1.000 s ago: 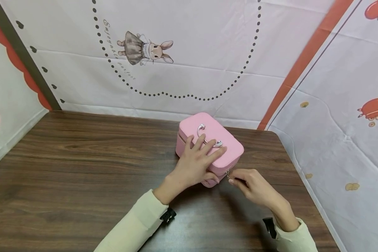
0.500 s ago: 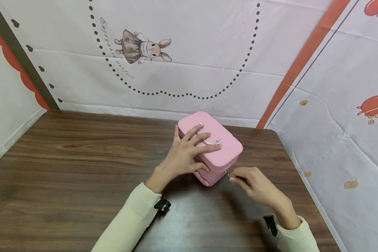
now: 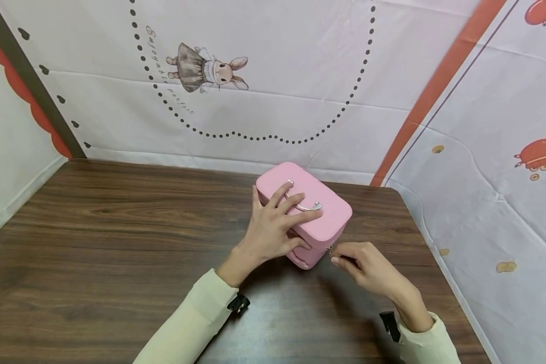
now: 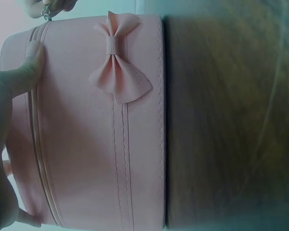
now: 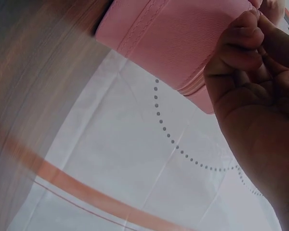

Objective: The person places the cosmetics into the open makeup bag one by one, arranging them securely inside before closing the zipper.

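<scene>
A pink box-shaped vanity case [image 3: 320, 230] stands on the table toward the back right, its lid down. My left hand [image 3: 273, 227] lies over the lid with fingers spread beside the curved silver handle [image 3: 307, 208]. Its thumb [image 4: 26, 72] presses the front near the zipper [image 4: 37, 130], which runs along the case just below the lid. At the near right corner, my right hand [image 3: 368, 268] pinches the small metal zipper pull [image 3: 330, 249] between thumb and curled fingers. In the left wrist view a pink bow [image 4: 116, 72] decorates the case's front.
The dark wood table [image 3: 118, 253] extends to the left and in front of the case. A white printed cloth [image 3: 277, 71] hangs close behind it, and another printed cloth [image 3: 473, 202] borders the right side.
My left hand has shifted left and slightly up on the lid, with its fingers now nearer the handle's far end. The right hand stays at the corner with the zipper pull.
</scene>
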A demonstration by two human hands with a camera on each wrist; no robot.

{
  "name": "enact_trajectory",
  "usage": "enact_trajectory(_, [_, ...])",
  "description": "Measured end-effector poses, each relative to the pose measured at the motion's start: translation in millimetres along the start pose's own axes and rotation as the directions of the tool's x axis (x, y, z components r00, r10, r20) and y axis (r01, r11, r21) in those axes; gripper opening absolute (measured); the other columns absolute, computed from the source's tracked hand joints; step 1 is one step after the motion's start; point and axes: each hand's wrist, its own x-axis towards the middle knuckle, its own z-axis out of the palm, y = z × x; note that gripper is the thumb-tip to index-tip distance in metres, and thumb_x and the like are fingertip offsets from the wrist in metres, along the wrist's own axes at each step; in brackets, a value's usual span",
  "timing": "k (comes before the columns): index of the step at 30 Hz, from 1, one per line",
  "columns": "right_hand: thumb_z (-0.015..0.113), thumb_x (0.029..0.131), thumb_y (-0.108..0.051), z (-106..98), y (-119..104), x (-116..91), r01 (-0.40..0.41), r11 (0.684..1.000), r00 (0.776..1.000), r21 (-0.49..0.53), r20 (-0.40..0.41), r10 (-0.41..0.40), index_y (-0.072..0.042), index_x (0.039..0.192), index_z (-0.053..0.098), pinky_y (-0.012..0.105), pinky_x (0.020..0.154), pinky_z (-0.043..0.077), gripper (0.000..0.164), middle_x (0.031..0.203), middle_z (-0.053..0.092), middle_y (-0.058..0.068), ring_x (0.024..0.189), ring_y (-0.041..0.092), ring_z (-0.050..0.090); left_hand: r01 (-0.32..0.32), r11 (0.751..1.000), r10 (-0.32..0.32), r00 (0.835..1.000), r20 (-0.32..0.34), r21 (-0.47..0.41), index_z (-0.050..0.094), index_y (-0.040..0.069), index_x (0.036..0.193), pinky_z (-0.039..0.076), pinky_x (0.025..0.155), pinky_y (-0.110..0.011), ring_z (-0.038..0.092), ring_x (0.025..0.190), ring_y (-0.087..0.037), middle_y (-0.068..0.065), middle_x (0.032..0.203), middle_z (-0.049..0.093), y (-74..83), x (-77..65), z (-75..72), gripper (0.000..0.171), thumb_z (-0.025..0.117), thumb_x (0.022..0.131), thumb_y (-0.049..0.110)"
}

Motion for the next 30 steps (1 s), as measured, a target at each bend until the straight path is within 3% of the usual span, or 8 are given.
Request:
enact_trajectory(11, [0.065,0.088,0.000,-2.2,0.0,0.8,-0.004,1.000,1.000,-0.004,0.004,0.004,-0.024,0.081,0.057,0.012,0.052,0.034,0.026,0.066,0.044,-0.016,0.057,-0.002,0.041,0.018,0.999,-0.015,0.997,-0.070,0.051,0.057,0.048,0.126,0.006,0.096,-0.077,0.032,0.136,-0.028,0.002,0.131,0.055,7.3,-0.1,2.7,0.072,0.082,0.059,0.055])
enact_trajectory(18, [0.065,0.087,0.001,-3.2,0.1,0.1,0.000,1.000,1.000,-0.011,0.001,0.000,-0.023,0.080,0.057,0.011,0.052,0.034,0.027,0.066,0.043,-0.016,0.057,-0.002,0.041,0.062,0.997,-0.057,0.993,-0.100,0.043,0.059,0.047,0.124,-0.004,0.096,-0.075,0.032,0.136,-0.030,0.002,0.129,0.054,15.2,-0.6,6.1,0.070,0.083,0.059,0.053])
enact_trajectory(30, [0.066,0.085,0.003,-3.2,-0.7,-2.7,-0.006,1.000,1.000,-0.020,-0.013,0.006,-0.024,0.078,0.056,0.011,0.052,0.033,0.029,0.065,0.043,-0.017,0.056,-0.003,0.040,0.126,0.990,-0.117,0.983,-0.143,0.057,0.060,0.048,0.123,-0.003,0.096,-0.076,0.032,0.136,-0.030,0.004,0.127,0.055,27.6,-0.4,10.2,0.070,0.082,0.058,0.057])
